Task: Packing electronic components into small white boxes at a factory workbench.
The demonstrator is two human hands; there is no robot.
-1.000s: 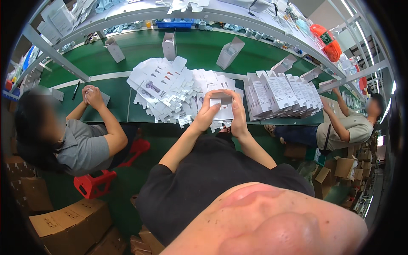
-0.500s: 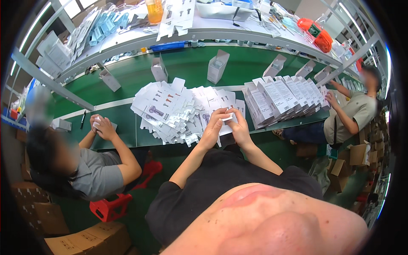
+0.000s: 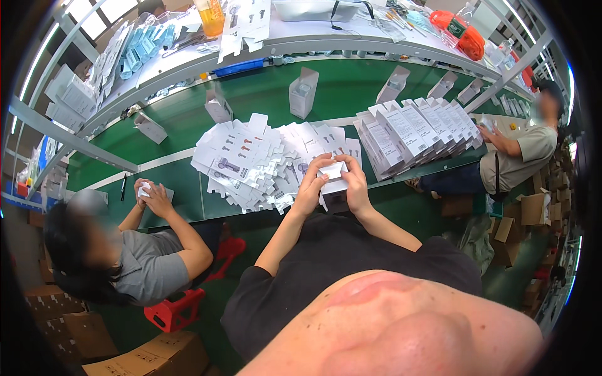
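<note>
A small white carton [image 3: 334, 170] is held up between my two hands, with an open end and flaps toward me. My left hand [image 3: 310, 190] closes on its left side, thumb on the near face. Around the right side wrap the fingers of my right hand [image 3: 356, 186]. Just beyond lie loose flat printed carton blanks [image 3: 326, 135]. To their left spreads a big heap of flat carton blanks [image 3: 233, 149]. Folded white boxes [image 3: 401, 136] lean in a row on the right.
Open boxes [image 3: 302, 94] stand spaced along the green belt [image 3: 257, 94]. Above runs a shelf [image 3: 282, 46] with a cup, tray and orange bag. A co-worker [image 3: 147, 257] at left folds a white piece; another person [image 3: 520, 147] sits at right. Cardboard boxes [image 3: 147, 357] lie on the floor.
The carton in my hands has turned, so more of its open end and white faces show. Boxes on the belt appear shifted left and up, along with the whole view.
</note>
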